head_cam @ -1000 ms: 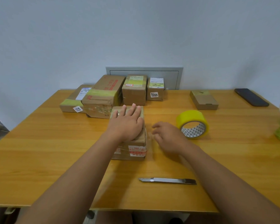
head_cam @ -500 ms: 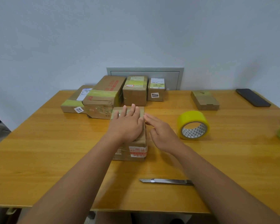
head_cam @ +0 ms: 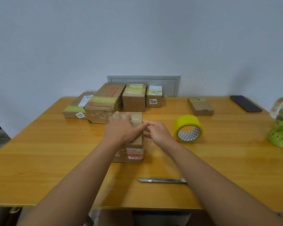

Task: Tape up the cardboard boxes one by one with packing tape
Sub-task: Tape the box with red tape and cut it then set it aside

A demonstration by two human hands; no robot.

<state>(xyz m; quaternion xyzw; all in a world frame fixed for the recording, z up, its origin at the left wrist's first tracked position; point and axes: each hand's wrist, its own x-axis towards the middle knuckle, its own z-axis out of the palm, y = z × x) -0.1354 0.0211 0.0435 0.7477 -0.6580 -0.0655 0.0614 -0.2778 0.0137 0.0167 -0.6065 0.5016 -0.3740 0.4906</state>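
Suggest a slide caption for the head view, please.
Left hand presses the box; right hand at its edge.

Wooden surface (head_cam: 39, 152), dark phone (head_cam: 245, 103) at far right corner, green mesh bag (head_cam: 282, 136) at right edge, grey wall panel (head_cam: 170, 85) behind, pale wall (head_cam: 137, 38).

Soft, even indoor light falls on the table (head_cam: 39, 144), its varnish showing mild glare right of the tape roll (head_cam: 188, 129). Shadows are faint. Wide-angle distortion bows the table's edges; the hands are slightly blurred.
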